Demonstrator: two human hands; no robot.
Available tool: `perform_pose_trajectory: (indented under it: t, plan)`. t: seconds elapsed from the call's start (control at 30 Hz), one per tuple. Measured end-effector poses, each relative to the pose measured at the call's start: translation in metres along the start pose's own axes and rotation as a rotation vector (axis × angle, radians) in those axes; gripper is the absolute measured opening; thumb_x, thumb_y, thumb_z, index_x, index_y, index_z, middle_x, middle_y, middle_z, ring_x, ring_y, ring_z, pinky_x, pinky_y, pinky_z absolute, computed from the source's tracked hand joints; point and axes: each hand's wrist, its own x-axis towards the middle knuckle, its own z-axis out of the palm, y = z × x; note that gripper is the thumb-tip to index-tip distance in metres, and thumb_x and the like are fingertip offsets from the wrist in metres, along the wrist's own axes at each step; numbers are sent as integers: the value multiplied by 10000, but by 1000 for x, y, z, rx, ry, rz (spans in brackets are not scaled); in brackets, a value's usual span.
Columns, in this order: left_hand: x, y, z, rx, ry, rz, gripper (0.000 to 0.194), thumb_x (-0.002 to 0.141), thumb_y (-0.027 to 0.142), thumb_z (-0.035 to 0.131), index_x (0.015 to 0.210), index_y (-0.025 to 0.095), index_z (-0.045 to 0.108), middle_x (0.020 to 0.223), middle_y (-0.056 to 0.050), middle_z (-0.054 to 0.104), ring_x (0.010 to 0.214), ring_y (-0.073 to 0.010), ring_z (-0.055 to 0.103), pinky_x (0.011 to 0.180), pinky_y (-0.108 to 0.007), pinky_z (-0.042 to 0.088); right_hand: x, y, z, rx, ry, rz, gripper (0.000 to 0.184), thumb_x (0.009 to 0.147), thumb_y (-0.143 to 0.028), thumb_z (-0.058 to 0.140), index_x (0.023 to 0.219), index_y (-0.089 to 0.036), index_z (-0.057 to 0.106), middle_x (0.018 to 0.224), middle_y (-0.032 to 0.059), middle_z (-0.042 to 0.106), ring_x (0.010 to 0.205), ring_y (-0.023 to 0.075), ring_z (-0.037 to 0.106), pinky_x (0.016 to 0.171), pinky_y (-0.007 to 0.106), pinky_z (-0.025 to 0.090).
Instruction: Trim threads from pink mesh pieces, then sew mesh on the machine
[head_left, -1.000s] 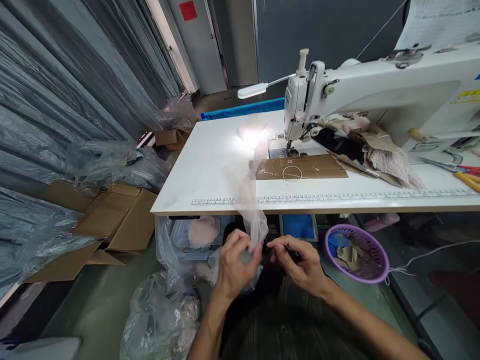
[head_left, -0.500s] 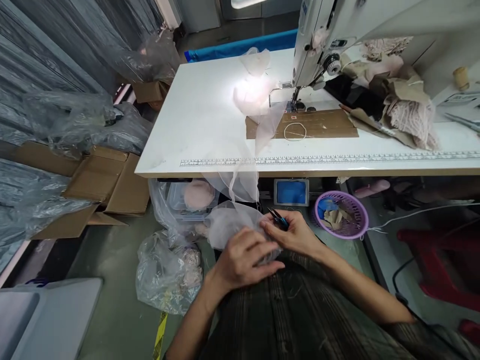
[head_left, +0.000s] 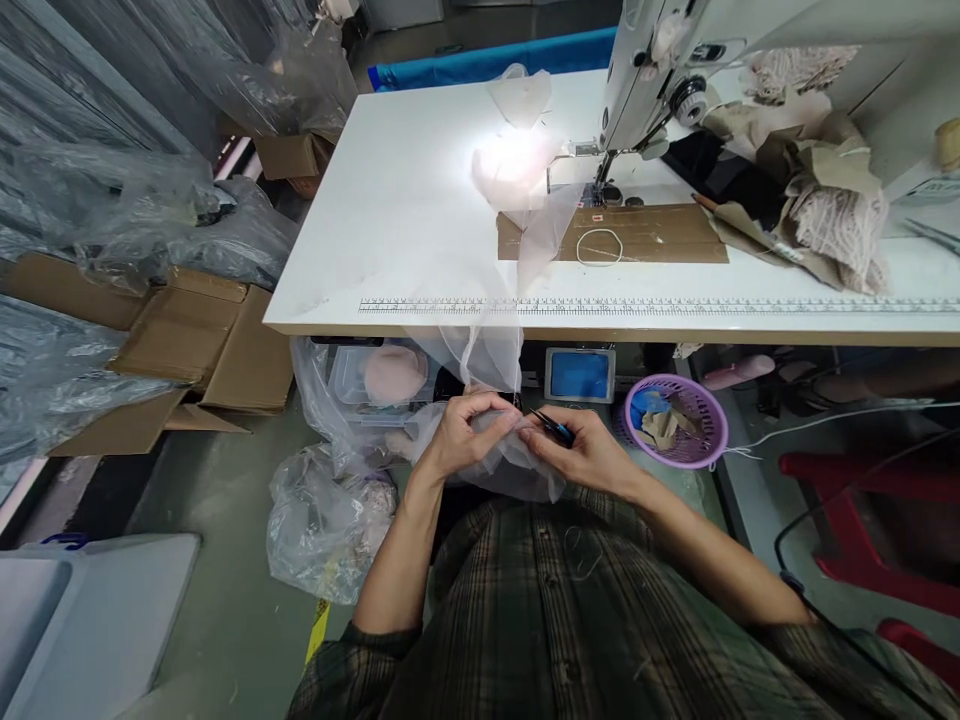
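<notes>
Left hand: since half a second earlier, the left hand (head_left: 469,435) had come up from lying spread over the cloth to a spot close under the table edge; thumb and forefinger were now together, pinched on the sheer fabric (head_left: 525,475).
Right hand: the right hand (head_left: 581,450) faced it, just beside; fingers closed round the dark snips (head_left: 556,428), thumb and fingertips seemingly at the fabric's edge too; whether those tips gripped it, I could not tell.
Snips: slim points toward the left hand; too small from where I stood to say if the blades were parted.
Sheer fabric: bunched between and below both hands, over the front of the plaid shirt (head_left: 517,610); a pale length rose across the edge of the white table (head_left: 375,220) and lay by the sewing machine (head_left: 637,90), bright under the light.
Tabletop: brown strip (head_left: 675,235) below the needle, a thin white loop (head_left: 622,246) lying on it; scraps (head_left: 836,235) heaped to the right.
Under the table: purple basket (head_left: 721,432) to the right, holding scraps; blue-faced tray (head_left: 579,376) between basket and hands; clear plastic bag (head_left: 319,530) on the floor at left.
</notes>
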Motion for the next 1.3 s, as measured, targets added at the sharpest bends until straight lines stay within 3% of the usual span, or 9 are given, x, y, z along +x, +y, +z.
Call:
perform_pose_trajectory:
  t: [0.2,0.47,0.67,0.83,1.03,1.2,1.3]
  plan:
    - [-9,0,-3,-44,96,-122,229,830,373,647,882,175,751,881,-52,757,805,-193,692,794,-291,540,19,11,-6,-92,1,16,533,1019,-541,242,849,-172,587,699,-5,552,611,126,470,574,256,336]
    - [-10,3,-8,-59,104,-126,236,830,377,646,894,185,768,891,-50,764,831,-204,701,808,-299,543,39,10,1,-162,-40,-87,518,997,-574,297,714,-190,497,601,-28,472,553,112,411,553,257,282]
    - [-13,0,-9,-99,141,-182,279,811,416,653,865,165,764,830,-52,752,728,-180,669,659,-257,508,35,15,0,-164,4,-29,522,997,-574,294,828,-178,589,649,-10,536,556,119,437,546,261,294]
    - [-11,2,-9,-150,108,-210,265,797,405,664,814,155,750,799,-51,737,737,-181,663,676,-259,512,32,12,2,-226,-57,-95,490,1003,-540,297,699,-198,473,614,-19,486,553,116,410,548,264,267]
    - [-11,1,-9,-130,84,-211,242,807,379,645,773,156,733,744,-30,710,697,-167,639,665,-257,502,38,10,7,-284,-22,-98,459,989,-517,340,675,-204,457,569,-29,431,523,113,379,534,266,248]
    - [-17,-2,-9,-124,68,-217,259,810,397,642,806,155,735,809,-43,724,726,-168,646,671,-256,500,34,22,11,-72,-75,-108,385,957,-549,426,907,-192,561,818,15,546,683,130,472,591,246,363]
    - [-26,-3,-18,-145,13,-259,279,820,423,644,802,157,727,739,-31,696,598,-129,591,554,-227,455,30,34,22,62,-207,-74,403,858,-574,596,934,-179,574,786,-9,530,653,116,447,566,229,371]
